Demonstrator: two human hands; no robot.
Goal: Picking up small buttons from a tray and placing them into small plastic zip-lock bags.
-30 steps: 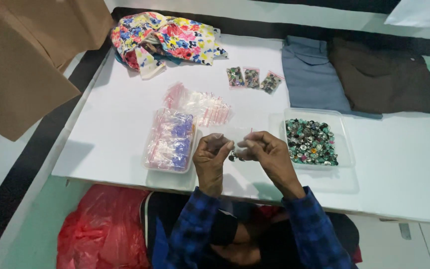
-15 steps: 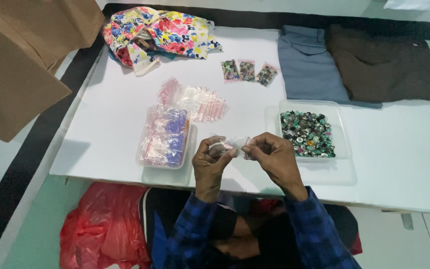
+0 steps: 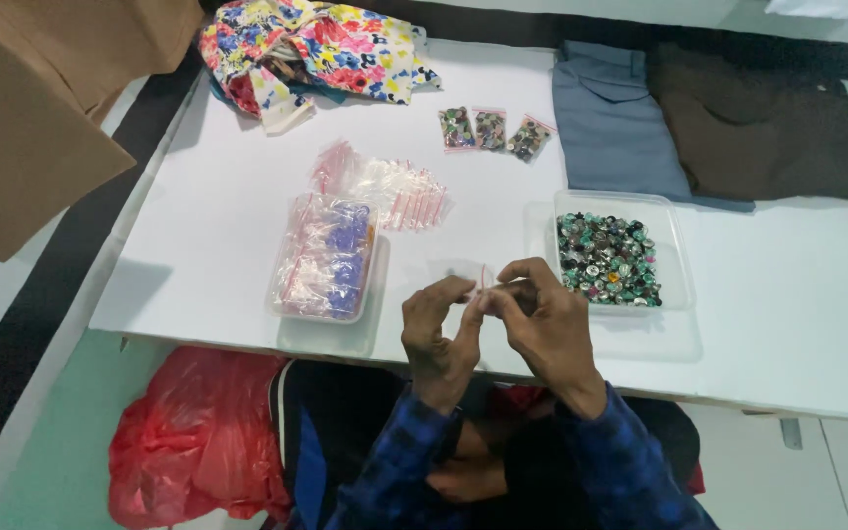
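We pinch a small clear bag (image 3: pixel 471 280) between left hand (image 3: pixel 441 334) and right hand (image 3: pixel 542 324) over the worktop (image 3: pixel 198 245); three filled bags (image 3: pixel 493 131) lie done; tray of buttons (image 3: pixel 609 257) remains full.

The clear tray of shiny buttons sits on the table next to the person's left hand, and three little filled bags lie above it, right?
Not quite. In the head view the clear tray of buttons sits beside the person's right hand, not the left hand. The rest holds: it rests on the white table, and three little filled bags lie farther up the table.
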